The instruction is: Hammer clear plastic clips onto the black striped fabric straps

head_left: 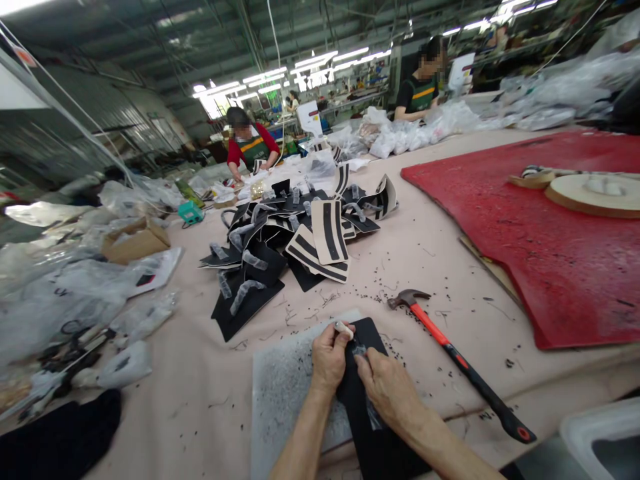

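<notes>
My left hand (327,357) is closed around a small white cylindrical tool (344,328), its tip poking out above the fingers. My right hand (387,387) pinches and presses on a black flat piece (373,427) that lies on a worn grey cutting board (285,393) at the near edge of the table. Both hands meet over the top of the black piece, where a bit of clear plastic shows. A hammer (460,360) with a red and black handle lies just right of my right hand.
A heap of black and striped cut pieces (295,240) lies beyond the board. A red mat (540,233) covers the right side, with round wooden items (595,190) on it. Plastic bags and a cardboard box (135,240) crowd the left. Two people work at the far end.
</notes>
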`<action>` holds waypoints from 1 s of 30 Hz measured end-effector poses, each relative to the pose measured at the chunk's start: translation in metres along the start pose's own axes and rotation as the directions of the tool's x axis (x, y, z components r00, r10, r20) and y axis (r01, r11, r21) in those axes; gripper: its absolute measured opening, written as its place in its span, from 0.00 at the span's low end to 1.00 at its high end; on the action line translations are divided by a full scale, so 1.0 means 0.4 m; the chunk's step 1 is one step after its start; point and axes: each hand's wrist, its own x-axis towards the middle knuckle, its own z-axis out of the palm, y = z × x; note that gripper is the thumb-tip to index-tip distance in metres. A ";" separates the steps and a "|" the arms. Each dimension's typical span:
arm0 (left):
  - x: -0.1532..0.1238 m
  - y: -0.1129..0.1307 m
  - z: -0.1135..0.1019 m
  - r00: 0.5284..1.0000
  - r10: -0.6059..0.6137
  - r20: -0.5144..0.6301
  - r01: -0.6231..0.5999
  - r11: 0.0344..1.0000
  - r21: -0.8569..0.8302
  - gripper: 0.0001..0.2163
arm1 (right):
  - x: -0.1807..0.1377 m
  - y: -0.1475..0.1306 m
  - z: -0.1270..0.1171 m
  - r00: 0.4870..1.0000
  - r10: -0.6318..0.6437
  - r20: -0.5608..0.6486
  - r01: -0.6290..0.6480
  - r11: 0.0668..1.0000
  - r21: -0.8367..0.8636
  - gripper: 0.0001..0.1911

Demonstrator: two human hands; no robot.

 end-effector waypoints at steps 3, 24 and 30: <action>0.000 0.000 0.003 1.000 -0.002 0.002 0.002 0.999 0.044 0.09 | -0.002 -0.004 0.002 1.000 0.007 0.013 -0.007 1.000 0.009 0.13; -0.007 -0.005 0.017 0.961 0.246 0.124 -0.265 0.948 0.178 0.08 | 0.001 0.294 -0.217 0.892 0.313 0.325 -0.434 0.790 0.432 0.05; -0.007 0.012 0.018 0.954 0.265 0.137 -0.286 0.945 0.158 0.08 | -0.016 0.150 -0.278 0.985 0.078 -0.153 -0.029 0.954 0.300 0.21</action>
